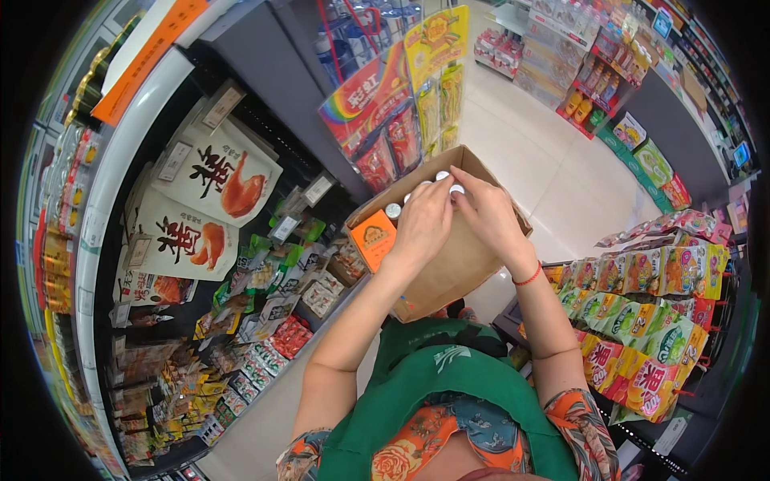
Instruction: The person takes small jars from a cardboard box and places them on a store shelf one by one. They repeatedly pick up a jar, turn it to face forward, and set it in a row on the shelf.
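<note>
Both hands reach into an open cardboard box (481, 273) in front of me. My left hand (426, 219) is over several small items with round white or silvery tops, its fingers bent down among them. Close beside it, my right hand (486, 207) has its thumb and fingertips at a white round cap (456, 189). Whether either hand grips an item cannot be told, as the fingers hide it. A silvery round top (393, 210) shows left of my left hand. An orange printed carton (374, 239) stands in the box's left corner.
Shelves with packaged snacks (264, 324) and large white food pouches (219, 174) run along the left. Hanging candy packs (385, 144) are just beyond the box. Racks of bagged sweets (643, 318) stand at the right. Drink displays (595, 90) are farther off across the tiled floor (517, 126).
</note>
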The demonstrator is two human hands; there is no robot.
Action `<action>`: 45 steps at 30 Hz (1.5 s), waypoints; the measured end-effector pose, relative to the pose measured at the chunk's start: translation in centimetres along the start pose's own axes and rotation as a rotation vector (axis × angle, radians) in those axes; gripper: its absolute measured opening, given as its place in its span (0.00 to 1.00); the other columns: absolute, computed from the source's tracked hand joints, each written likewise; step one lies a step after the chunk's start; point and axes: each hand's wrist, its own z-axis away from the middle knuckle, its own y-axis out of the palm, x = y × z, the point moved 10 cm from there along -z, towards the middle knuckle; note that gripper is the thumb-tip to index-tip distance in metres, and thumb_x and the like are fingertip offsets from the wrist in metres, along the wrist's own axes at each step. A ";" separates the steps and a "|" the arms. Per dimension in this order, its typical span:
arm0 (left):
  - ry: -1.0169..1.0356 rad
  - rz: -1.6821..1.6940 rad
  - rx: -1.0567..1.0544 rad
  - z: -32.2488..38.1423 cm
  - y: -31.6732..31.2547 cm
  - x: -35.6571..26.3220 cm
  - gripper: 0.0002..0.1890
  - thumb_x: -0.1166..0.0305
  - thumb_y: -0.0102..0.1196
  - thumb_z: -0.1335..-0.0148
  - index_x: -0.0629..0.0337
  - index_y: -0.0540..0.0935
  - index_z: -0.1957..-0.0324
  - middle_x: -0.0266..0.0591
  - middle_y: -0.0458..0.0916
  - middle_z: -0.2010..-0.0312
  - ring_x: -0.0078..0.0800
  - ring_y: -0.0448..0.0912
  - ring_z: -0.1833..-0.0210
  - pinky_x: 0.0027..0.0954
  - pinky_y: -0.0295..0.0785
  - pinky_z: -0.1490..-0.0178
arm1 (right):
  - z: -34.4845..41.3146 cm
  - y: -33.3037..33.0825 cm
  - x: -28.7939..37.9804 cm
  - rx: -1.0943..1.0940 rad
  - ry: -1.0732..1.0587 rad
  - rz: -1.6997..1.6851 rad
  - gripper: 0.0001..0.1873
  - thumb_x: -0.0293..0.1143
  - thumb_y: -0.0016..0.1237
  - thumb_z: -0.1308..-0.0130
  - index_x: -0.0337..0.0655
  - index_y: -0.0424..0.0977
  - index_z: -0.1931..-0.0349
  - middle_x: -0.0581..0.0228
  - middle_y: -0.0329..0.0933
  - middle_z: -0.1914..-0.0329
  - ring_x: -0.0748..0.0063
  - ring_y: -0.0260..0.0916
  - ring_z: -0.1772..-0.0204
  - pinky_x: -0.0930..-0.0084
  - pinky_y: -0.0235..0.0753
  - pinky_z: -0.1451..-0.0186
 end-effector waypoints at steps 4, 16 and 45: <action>-0.089 0.049 0.072 0.5 4.5 3.1 0.18 0.78 0.50 0.34 0.72 0.76 0.42 0.57 0.81 0.49 0.52 0.78 0.46 0.46 0.73 0.42 | 0.1 1.7 -4.9 0.037 0.047 0.006 0.23 0.27 0.50 0.34 0.35 0.73 0.38 0.46 0.80 0.46 0.46 0.79 0.47 0.60 0.77 0.44; -0.322 0.115 0.184 2.7 13.9 11.2 0.21 0.79 0.50 0.35 0.72 0.73 0.39 0.58 0.77 0.42 0.54 0.76 0.40 0.45 0.72 0.38 | -0.4 7.4 -15.6 0.063 0.085 0.025 0.20 0.26 0.50 0.37 0.34 0.76 0.44 0.45 0.79 0.46 0.43 0.78 0.48 0.54 0.78 0.44; -0.569 0.210 0.269 5.4 18.0 17.1 0.37 0.81 0.58 0.44 0.62 0.66 0.30 0.56 0.73 0.36 0.51 0.72 0.34 0.42 0.69 0.33 | -2.5 12.0 -21.4 0.317 0.261 0.128 0.22 0.35 0.55 0.35 0.34 0.71 0.43 0.40 0.81 0.55 0.41 0.79 0.50 0.54 0.78 0.48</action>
